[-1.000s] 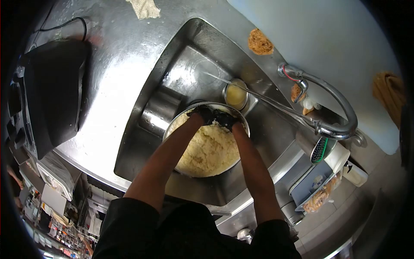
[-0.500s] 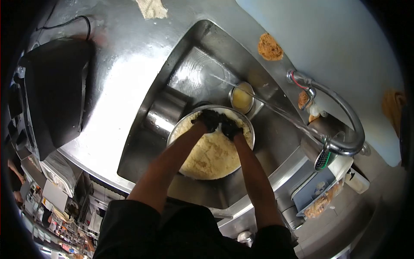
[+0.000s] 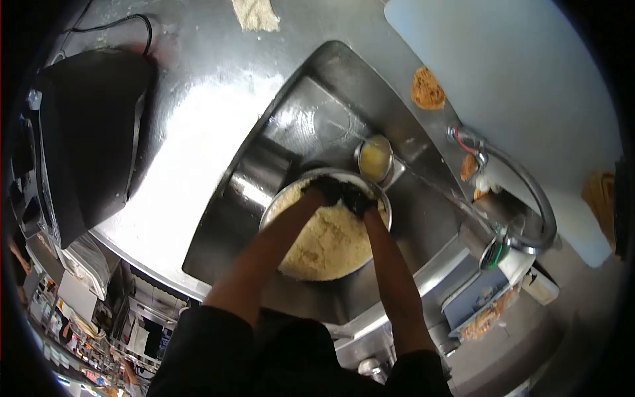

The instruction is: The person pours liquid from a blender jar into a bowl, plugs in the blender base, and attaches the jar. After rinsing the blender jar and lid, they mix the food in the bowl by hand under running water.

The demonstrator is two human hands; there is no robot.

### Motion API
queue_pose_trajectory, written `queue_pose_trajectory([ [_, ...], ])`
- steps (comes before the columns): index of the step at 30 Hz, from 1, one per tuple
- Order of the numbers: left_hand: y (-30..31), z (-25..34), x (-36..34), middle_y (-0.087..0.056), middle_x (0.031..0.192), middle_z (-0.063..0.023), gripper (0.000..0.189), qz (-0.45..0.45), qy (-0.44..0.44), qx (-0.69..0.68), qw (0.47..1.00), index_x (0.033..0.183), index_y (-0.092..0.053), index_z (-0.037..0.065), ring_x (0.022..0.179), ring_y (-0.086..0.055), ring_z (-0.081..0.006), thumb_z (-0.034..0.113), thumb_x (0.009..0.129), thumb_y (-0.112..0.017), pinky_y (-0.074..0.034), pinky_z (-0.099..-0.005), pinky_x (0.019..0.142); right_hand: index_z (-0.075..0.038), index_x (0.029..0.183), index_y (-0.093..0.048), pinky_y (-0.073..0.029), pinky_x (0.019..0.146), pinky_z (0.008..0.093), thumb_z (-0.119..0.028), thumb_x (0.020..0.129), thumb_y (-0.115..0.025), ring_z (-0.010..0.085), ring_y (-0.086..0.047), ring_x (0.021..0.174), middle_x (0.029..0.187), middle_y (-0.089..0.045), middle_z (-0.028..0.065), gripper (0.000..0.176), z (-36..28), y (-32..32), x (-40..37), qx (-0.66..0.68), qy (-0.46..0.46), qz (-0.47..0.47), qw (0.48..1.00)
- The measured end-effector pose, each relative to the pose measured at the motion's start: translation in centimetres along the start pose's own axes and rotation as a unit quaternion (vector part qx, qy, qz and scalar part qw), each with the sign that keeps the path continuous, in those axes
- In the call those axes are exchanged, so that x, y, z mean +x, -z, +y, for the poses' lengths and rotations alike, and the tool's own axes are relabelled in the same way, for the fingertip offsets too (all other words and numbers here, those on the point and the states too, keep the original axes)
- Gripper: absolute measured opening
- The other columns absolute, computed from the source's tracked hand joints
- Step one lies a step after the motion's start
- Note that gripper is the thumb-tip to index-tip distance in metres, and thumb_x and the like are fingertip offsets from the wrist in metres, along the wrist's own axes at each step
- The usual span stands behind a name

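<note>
A wide round metal bowl (image 3: 389,221) stands in the sink, filled with a pale yellow, crumbly mash (image 3: 324,245). Both my hands wear black gloves and are at the bowl's far side, close together. My left hand (image 3: 324,190) is closed with its fingers curled into the mash. Beside it, my right hand (image 3: 357,200) is also closed on the mash, near the far right rim. The dark gloves hide the exact finger positions. Just beyond the bowl sits a small metal container (image 3: 376,159) with yellowish liquid.
A steel sink (image 3: 218,225) surrounds the bowl. From the curved faucet (image 3: 546,212) at right, a stream of water crosses the sink. Brown scouring pads (image 3: 428,89) lie by the rim, a cloth (image 3: 256,14) at the back. A black machine (image 3: 92,145) stands on the left counter.
The whole view has shifted slightly, with the sink and bowl a little lower in the picture. My hands stay together in the mash at the bowl's far side.
</note>
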State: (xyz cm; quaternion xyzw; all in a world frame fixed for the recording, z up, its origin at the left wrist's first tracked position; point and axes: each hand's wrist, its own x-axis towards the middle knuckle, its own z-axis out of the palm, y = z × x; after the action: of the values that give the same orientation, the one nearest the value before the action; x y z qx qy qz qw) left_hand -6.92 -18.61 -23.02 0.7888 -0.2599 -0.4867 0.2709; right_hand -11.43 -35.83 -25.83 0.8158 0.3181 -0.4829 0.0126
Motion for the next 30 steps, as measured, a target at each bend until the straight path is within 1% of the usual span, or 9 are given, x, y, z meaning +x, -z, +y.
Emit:
queue_pose_trajectory([
  [2,-0.4,0.7,-0.4,-0.059,0.11,-0.02,0.032,-0.011,-0.014,-0.011,1.0,0.107,-0.062,0.003,0.105,-0.056,-0.0321,0.016,0.083,-0.044,-0.042,-0.0414,0.093,0.0,0.135,-0.031,-0.034,0.103,0.0347,-0.022,0.093,-0.03,0.0232,-0.039,0.123,0.138,-0.035,0.0151,0.048,-0.4,-0.3,-0.5,0.262,-0.072,0.015,0.962],
  [3,-1.0,0.9,-0.4,-0.058,0.113,-0.02,0.032,0.087,0.03,-0.023,0.995,0.107,-0.062,0.003,0.108,-0.054,-0.0321,0.014,0.082,-0.045,-0.04,-0.0408,0.096,-0.001,0.135,-0.033,-0.034,0.103,0.0345,-0.022,0.093,-0.029,0.0228,-0.041,0.122,0.138,-0.037,0.0141,0.047,-1.6,3.0,-1.5,-0.041,-0.036,0.008,0.999],
  [6,-0.8,2.0,-2.9,-0.056,0.115,-0.021,0.029,0.124,-0.006,-0.026,0.992,0.099,-0.064,0.002,0.112,-0.049,-0.0332,0.012,0.076,-0.05,-0.036,-0.0386,0.099,-0.003,0.133,-0.037,-0.034,0.103,0.0342,-0.017,0.092,-0.032,0.0218,-0.047,0.118,0.135,-0.043,0.0117,0.044,-0.2,-4.1,-2.7,-0.011,0.04,0.22,0.975],
  [10,2.1,4.3,-10.8,-0.061,0.088,-0.0173,0.017,0.284,-0.133,0.009,0.949,0.08,-0.062,0.001,0.086,-0.058,-0.0327,0.013,0.069,-0.055,-0.045,-0.0436,0.076,0.001,0.131,-0.039,-0.033,0.102,0.0318,-0.014,0.091,-0.038,0.0198,-0.044,0.12,0.133,-0.044,0.0114,0.043,-6.7,-1.7,-11.1,0.501,-0.089,0.339,0.792],
  [12,1.4,3.8,-14.0,-0.062,0.088,-0.0159,0.02,0.215,-0.113,0.049,0.969,0.082,-0.063,0.003,0.086,-0.058,-0.0306,0.018,0.072,-0.055,-0.046,-0.0424,0.077,0.002,0.134,-0.033,-0.03,0.105,0.0313,-0.012,0.094,-0.035,0.0179,-0.037,0.126,0.138,-0.038,0.0105,0.042,-9.8,-4.6,-14.6,0.082,-0.173,0.31,0.931],
  [13,-0.1,3.6,-15.3,-0.062,0.089,-0.0156,0.022,0.233,-0.119,0.085,0.961,0.085,-0.063,0.003,0.086,-0.059,-0.0302,0.02,0.073,-0.055,-0.046,-0.0422,0.077,0.001,0.136,-0.031,-0.029,0.105,0.0328,-0.011,0.095,-0.034,0.0178,-0.034,0.128,0.141,-0.035,0.0088,0.042,-10.3,-8.1,-15.6,-0.392,-0.153,0.209,0.883],
  [17,-4.4,2.5,-17.2,-0.061,0.098,-0.0168,0.029,0.098,-0.115,0.191,0.97,0.097,-0.062,0.004,0.097,-0.056,-0.0305,0.022,0.075,-0.055,-0.042,-0.0437,0.088,-0.001,0.134,-0.035,-0.033,0.102,0.0341,-0.022,0.094,-0.036,0.0229,-0.038,0.125,0.139,-0.035,0.012,0.045,-20.1,-5.8,-13.5,0.106,-0.11,0.388,0.909],
  [20,-6.0,3.1,-18.2,-0.055,0.116,-0.0195,0.045,0.23,-0.175,0.206,0.935,0.118,-0.053,0.003,0.115,-0.046,-0.0373,0.024,0.078,-0.053,-0.025,-0.0483,0.105,-0.004,0.132,-0.041,-0.037,0.099,0.0346,-0.03,0.092,-0.04,0.0274,-0.042,0.122,0.137,-0.039,0.0143,0.047,-20.8,-7.2,-10.8,0.547,-0.11,0.289,0.778],
  [30,-7.8,3.0,-16.0,-0.046,0.13,-0.0186,0.053,0.087,-0.11,0.292,0.946,0.125,-0.045,-0.003,0.126,-0.038,-0.0303,0.029,0.083,-0.048,-0.021,-0.046,0.108,-0.005,0.131,-0.04,-0.033,0.101,0.0316,-0.031,0.095,-0.034,0.0235,-0.042,0.121,0.138,-0.037,0.0082,0.046,-8.0,-9.0,-2.8,0.156,-0.043,0.013,0.987],
])
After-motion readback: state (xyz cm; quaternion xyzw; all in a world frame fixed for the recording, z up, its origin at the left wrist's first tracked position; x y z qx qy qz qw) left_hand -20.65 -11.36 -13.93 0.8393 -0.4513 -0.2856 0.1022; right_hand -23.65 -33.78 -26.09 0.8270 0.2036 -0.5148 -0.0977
